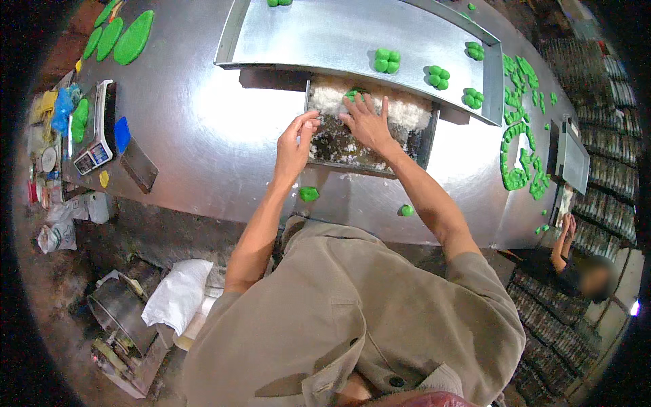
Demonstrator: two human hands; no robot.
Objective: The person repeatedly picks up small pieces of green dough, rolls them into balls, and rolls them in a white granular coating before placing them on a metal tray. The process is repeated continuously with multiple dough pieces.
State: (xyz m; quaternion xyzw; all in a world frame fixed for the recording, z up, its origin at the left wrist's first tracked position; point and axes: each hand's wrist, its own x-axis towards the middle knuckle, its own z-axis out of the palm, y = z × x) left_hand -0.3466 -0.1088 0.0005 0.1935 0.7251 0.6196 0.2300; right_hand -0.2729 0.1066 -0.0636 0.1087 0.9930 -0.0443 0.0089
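Note:
My right hand (367, 122) lies with spread fingers on a piece of green dough (354, 94) in a shallow metal tray (351, 170) of white flakes (414, 108). Over the tray's left edge is my left hand (300, 137), its fingers slightly bent and nothing visible in it. Behind, a large metal tray (315, 35) holds clusters of green dough balls (387, 61). Two loose lumps sit on the steel table: one green lump (308, 194) near my left forearm and a green ball (406, 210) beside my right forearm.
At left stand a digital scale (96, 152), a dark metal scraper (139, 166) and flat green dough pieces (133, 38). Many cut green pieces (513, 178) lie at right. Another person (567, 254) works at a tray at far right. A white sack (178, 292) rests below the table.

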